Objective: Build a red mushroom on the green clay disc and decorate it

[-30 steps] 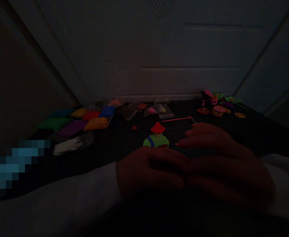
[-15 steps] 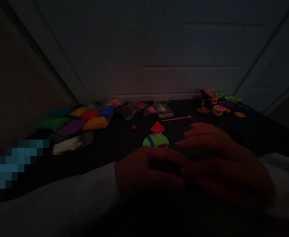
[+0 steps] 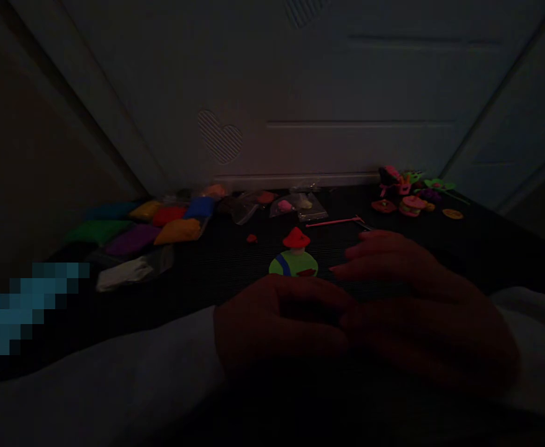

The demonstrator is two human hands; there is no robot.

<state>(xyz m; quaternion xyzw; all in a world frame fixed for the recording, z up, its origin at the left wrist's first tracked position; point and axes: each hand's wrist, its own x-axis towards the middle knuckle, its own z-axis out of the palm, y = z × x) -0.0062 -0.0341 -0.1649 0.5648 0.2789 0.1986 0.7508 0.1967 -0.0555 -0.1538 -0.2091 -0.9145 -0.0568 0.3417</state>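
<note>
In dim light my left hand [image 3: 272, 316] and my right hand [image 3: 426, 310] meet low in front of me. The fingertips of both are pinched together where they touch, and anything between them is too dark and small to make out. My right hand's other fingers stretch out above the pinch. Just beyond my left hand lies a flat clay figure [image 3: 297, 261] with a red hat [image 3: 296, 238] and a green round body with a blue band and a dark red piece. My left hand hides its lower edge. A small red clay bit [image 3: 252, 238] lies left of the hat.
Bags of coloured clay [image 3: 135, 239] pile up at the left, with a white clay bag [image 3: 130, 273] in front. Small clear bags [image 3: 312, 208] and a pink modelling tool [image 3: 333, 221] lie farther back. Finished clay pieces [image 3: 412, 205] stand at the back right. A white panelled surface [image 3: 300, 149] rises behind.
The picture has darkened somewhat and the view has shifted very slightly. My hands keep nearly the same pose, fingertips still together.
</note>
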